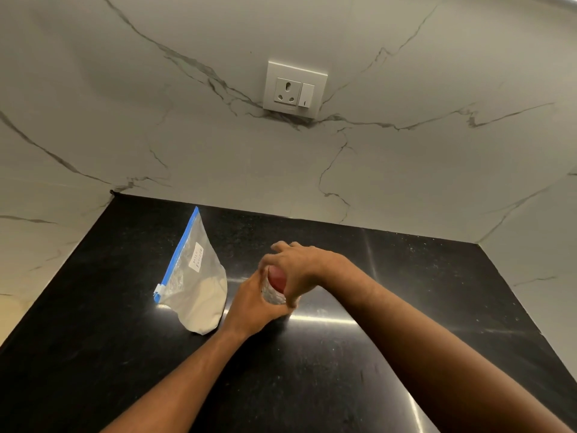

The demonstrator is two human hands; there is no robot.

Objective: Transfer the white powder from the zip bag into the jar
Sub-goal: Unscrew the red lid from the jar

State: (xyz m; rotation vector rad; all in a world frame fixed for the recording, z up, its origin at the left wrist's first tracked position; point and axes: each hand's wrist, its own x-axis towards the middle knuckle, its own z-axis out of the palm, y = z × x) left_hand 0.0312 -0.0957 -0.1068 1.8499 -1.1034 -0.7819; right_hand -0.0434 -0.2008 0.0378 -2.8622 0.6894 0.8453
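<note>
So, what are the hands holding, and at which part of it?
Both hold the jar: the left hand grips its clear body from the side, and the right hand curls over its red lid.

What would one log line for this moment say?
left hand grips jar | right hand grips red lid | zip bag stands apart, powder inside

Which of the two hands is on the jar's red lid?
The right hand, curled over the red lid from above; the left hand grips the jar round its glass side.
</note>
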